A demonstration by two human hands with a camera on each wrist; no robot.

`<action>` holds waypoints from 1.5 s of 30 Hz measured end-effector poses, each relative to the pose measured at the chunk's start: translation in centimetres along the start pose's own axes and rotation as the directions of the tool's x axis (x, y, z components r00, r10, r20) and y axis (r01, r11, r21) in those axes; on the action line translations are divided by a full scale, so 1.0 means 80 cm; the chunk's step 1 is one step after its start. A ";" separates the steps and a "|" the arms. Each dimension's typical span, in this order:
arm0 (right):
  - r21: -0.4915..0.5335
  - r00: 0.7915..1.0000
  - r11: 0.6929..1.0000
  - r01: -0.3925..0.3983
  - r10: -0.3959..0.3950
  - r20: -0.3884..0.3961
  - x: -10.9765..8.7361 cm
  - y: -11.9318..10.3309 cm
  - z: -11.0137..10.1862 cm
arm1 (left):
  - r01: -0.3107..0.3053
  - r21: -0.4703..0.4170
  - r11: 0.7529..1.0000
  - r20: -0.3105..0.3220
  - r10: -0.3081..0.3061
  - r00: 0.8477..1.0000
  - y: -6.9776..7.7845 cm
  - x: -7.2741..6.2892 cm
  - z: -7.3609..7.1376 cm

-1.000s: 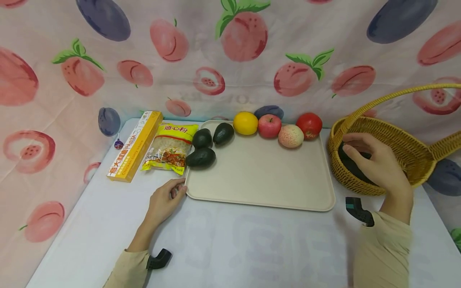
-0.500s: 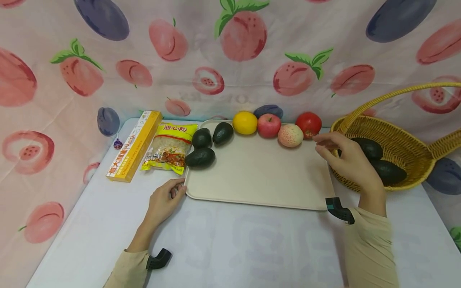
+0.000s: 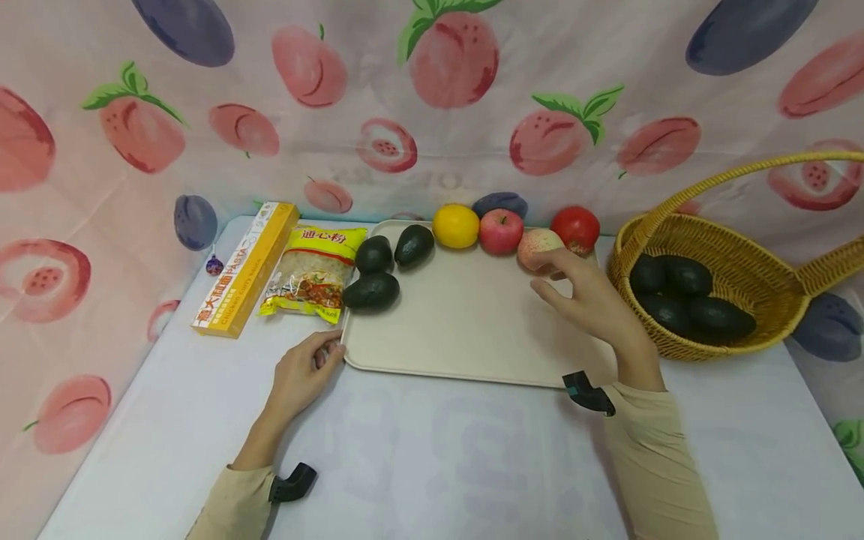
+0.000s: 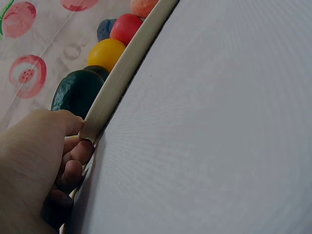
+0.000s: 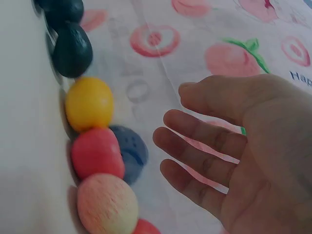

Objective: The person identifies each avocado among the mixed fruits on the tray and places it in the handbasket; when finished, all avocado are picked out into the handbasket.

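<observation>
My left hand (image 3: pixel 302 376) holds the left front edge of a beige tray (image 3: pixel 466 330); in the left wrist view its fingers curl at the tray's rim (image 4: pixel 114 78). My right hand (image 3: pixel 594 304) hovers over the tray's right part, fingers parted and holding nothing. Its fingertips overlap a speckled pink peach (image 3: pixel 536 241) in the head view. Along the tray's back edge sit a yellow lemon (image 3: pixel 455 226), a pink-red apple (image 3: pixel 501 232), the peach and a red round fruit (image 3: pixel 576 229). Dark green avocados (image 3: pixel 372 291) cluster at its left end.
A wicker basket (image 3: pixel 776 277) with a tall handle stands at right, with several dark avocados (image 3: pixel 722 319) inside. Left of the tray lie a yellow pasta bag (image 3: pixel 313 274) and a long pasta box (image 3: pixel 246 270). A fruit-print cloth (image 3: pixel 304 165) hangs behind the table.
My right hand has come out of the basket and moved left over the tray, uncovering the avocados in the basket. My left hand stays at the tray's edge.
</observation>
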State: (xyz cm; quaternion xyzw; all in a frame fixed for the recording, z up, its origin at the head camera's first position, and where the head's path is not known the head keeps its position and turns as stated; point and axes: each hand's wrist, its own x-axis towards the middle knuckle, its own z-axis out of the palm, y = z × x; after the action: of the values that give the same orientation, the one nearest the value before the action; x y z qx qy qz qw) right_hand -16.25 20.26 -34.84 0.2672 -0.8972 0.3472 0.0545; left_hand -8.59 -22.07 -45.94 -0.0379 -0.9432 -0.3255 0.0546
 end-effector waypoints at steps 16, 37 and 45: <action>0.070 0.990 0.994 0.081 -0.088 0.108 0.037 -0.039 0.078 | -0.024 -0.006 1.000 -0.011 0.024 1.000 0.000 -0.001 -0.002; 0.151 0.984 0.980 0.129 -0.145 0.103 0.079 -0.064 0.148 | -0.007 0.000 1.000 -0.008 0.007 1.000 0.000 0.000 -0.002; 0.155 0.979 0.973 0.172 -0.186 0.087 0.103 -0.078 0.178 | -0.010 0.001 1.000 -0.010 0.010 1.000 -0.001 0.001 -0.001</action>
State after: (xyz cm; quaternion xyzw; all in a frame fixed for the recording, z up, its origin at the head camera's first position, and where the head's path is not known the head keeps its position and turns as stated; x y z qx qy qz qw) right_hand -18.77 3.46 -39.51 0.3676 -0.8432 0.3918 0.0203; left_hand -8.64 -22.20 -45.90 -0.0408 -0.9429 -0.3248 0.0609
